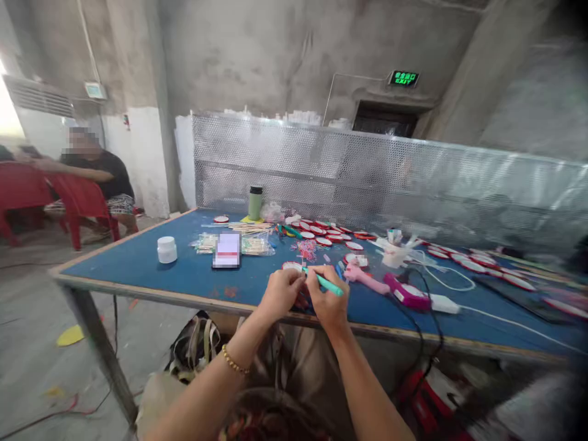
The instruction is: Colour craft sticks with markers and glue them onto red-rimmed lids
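Note:
Near the table's front edge, my left hand (281,295) is closed, its fingers pinched at a small round white disc with a red rim (291,266), partly hidden behind the hand. My right hand (328,301) grips a slim teal pen-like tool (329,285), its tip pointing towards the left fingers. Both hands almost touch over the disc. Just beyond them lies a tangle of pink and red thread (307,248). A pink-handled tool (367,279) rests to the right of my right hand.
Many red-rimmed discs (324,241) lie behind and to the right. A white jar (166,250), bagged sticks (257,245), a phone-like device (226,251) and a green bottle (255,203) stand left. A magenta device (408,291) and white cable (500,317) lie right. A person (108,174) sits far left.

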A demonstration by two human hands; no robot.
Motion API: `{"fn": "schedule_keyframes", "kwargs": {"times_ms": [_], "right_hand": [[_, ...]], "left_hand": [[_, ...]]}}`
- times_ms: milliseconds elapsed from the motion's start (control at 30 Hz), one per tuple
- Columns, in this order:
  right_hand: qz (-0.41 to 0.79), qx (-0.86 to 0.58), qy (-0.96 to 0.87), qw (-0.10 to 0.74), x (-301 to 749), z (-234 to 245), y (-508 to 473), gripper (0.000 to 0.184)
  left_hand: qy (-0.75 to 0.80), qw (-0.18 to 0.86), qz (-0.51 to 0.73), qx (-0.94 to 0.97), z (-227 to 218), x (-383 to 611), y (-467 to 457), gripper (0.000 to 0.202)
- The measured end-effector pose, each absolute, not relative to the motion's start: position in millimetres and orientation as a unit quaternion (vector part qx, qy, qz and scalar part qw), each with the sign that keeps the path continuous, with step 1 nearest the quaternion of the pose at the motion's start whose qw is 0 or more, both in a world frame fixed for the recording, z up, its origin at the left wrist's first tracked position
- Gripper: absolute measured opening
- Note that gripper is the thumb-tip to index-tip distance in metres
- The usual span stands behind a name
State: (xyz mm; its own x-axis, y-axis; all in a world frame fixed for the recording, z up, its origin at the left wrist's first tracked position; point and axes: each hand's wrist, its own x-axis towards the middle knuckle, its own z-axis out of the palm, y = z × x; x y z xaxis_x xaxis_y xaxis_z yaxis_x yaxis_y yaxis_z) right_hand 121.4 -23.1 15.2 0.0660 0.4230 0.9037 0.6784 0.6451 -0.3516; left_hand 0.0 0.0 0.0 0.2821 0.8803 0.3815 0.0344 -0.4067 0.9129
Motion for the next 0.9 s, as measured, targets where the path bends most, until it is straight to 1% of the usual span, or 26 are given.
{"fn": "schedule_keyframes", "kwargs": {"times_ms": [200, 433, 667, 900], "right_hand": [[-0.099, -0.408, -0.671, 0.611, 119.5, 15.0, -24.5, 0.017], [-0.087, -0.406, -0.668, 0.617, 119.3, 14.9, -23.7, 0.013], [-0.087, -0.413, -0.648, 0.633, 120.1, 12.9, -25.1, 0.017], [-0.087, -0.412, -0.666, 0.615, 119.5, 15.1, -26.5, 0.017]], "left_hand": [[0.332, 0.442, 0.494, 0.671, 3.2, 0.7, -0.3, 0.029], [0.324, 0.462, 0.495, 0.660, 4.5, 1.2, -2.3, 0.028], [0.319, 0.479, 0.489, 0.655, 6.5, 1.5, -3.4, 0.026], [0.322, 0.477, 0.491, 0.654, 6.3, 0.8, -3.1, 0.025]]}}
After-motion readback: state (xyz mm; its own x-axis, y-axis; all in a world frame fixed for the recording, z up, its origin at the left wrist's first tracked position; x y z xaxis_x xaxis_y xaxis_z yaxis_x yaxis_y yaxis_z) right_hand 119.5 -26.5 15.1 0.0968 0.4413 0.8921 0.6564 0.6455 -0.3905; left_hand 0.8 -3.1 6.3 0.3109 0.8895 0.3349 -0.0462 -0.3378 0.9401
